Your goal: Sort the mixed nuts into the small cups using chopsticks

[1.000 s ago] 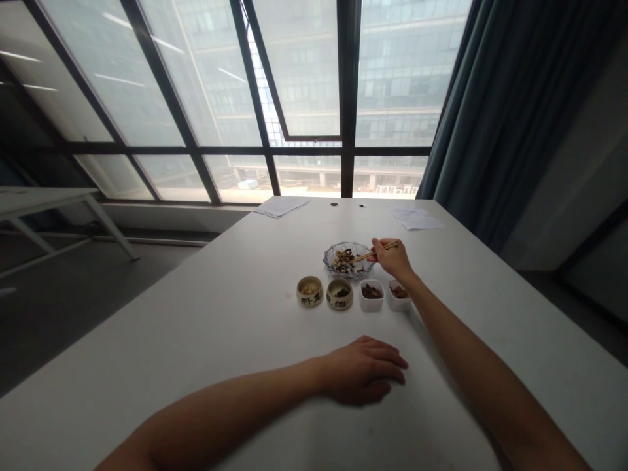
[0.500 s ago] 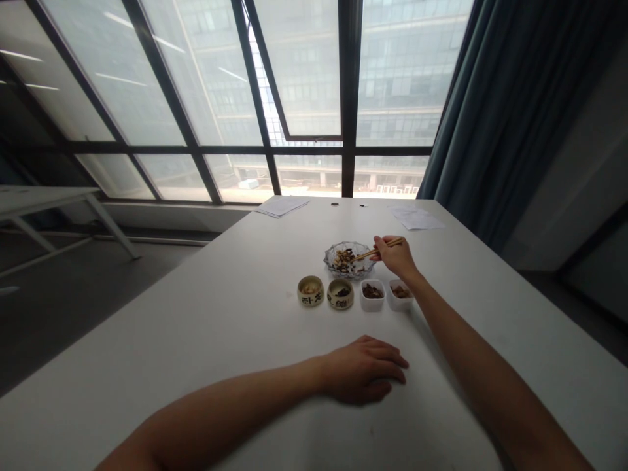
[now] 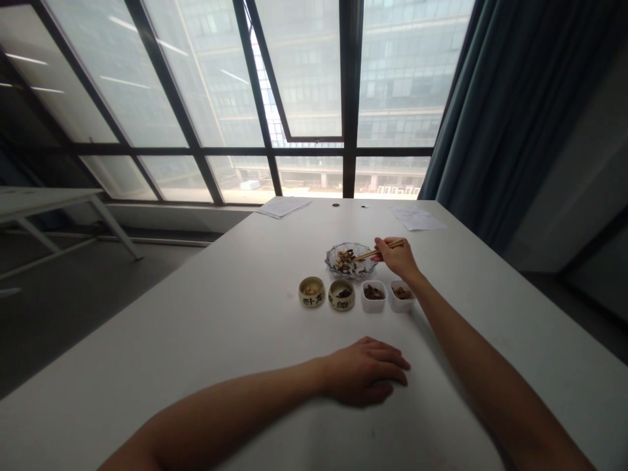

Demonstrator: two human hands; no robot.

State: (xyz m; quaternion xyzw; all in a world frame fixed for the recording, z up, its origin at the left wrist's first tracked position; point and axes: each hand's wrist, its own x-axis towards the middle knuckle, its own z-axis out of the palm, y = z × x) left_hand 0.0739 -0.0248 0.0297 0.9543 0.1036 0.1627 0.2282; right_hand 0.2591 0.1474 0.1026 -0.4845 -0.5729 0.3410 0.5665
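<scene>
My right hand (image 3: 396,256) grips a pair of wooden chopsticks (image 3: 377,251), their tips down among mixed dried pieces (image 3: 345,260) in a clear glass bowl (image 3: 330,265). Whether the tips pinch a piece is too small to tell. My left hand (image 3: 369,371) lies palm down on the white table, fingers stretched out, holding nothing. Between the hands stands a row of small containers: two round cream bowls with dark characters, the left bowl (image 3: 313,301) with pale pieces and the other bowl (image 3: 342,303) with dark ones, then two white square cups (image 3: 373,306) (image 3: 402,305) with brown pieces.
Papers (image 3: 283,207) lie at the table's far left, and more sheets (image 3: 417,218) at the far right. A small dark disc (image 3: 335,205) sits near the far edge. Windows rise behind, with a blue curtain (image 3: 456,131) on the right and another table (image 3: 44,199) at left.
The whole view has shifted very slightly. My right hand keeps the chopsticks in the glass bowl, their tips moving only a little. My left hand rests in the same place.
</scene>
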